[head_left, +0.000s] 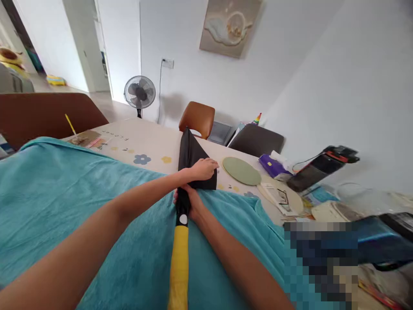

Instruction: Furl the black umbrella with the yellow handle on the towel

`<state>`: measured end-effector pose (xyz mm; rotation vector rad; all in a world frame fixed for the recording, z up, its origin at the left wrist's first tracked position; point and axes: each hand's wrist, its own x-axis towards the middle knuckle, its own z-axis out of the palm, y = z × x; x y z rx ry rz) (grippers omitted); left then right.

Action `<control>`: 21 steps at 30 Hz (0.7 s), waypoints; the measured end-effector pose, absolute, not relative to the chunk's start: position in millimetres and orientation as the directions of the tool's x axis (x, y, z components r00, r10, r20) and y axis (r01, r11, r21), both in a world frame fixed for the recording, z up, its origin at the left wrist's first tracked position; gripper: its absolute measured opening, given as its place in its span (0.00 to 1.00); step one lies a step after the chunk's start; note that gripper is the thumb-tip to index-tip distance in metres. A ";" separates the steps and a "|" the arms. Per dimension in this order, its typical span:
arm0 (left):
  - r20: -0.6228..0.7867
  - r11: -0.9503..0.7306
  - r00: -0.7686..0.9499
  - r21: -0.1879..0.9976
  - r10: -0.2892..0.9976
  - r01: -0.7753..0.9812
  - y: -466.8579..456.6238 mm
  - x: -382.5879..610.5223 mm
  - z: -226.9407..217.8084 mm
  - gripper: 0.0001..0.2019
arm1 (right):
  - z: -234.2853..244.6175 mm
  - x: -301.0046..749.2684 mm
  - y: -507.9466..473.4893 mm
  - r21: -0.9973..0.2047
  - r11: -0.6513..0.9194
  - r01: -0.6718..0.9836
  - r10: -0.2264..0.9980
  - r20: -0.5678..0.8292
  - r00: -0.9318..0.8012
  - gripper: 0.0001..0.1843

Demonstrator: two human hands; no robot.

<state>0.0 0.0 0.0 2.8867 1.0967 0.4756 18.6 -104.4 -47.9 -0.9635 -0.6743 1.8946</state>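
Over a teal cloth, near centre: yellow-handled black object, pointing away. Clasped round its narrow neck by the right hand. Just beyond, partly covered by the left hand; cannot tell whether gripped there. Farther, on a flower-printed table: green oval mat, right. Farthest: brown chair; fan, left.

Left grip on black fabric; right grip around its narrow end.

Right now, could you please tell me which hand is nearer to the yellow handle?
Right hand: it grips the black cover just beyond the yellow handle; the left hand is farther up, at the cover's wider part.
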 end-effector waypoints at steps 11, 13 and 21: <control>0.036 -0.769 0.771 -0.061 0.636 0.637 -19.2 23.2 29.9 0.12 | -44.9 10.5 -112.6 -0.842 -0.308 -0.443 0.947 -0.225 -0.231 0.08; 0.071 -0.766 0.767 -0.056 0.637 0.641 -21.6 12.4 35.6 0.13 | -42.9 9.4 -115.3 -0.846 -0.302 -0.440 0.948 -0.217 -0.234 0.08; 0.259 -0.752 0.722 0.026 0.642 0.659 -24.3 -27.2 46.9 0.14 | -37.5 6.7 -120.7 -0.836 -0.304 -0.458 0.948 -0.217 -0.232 0.09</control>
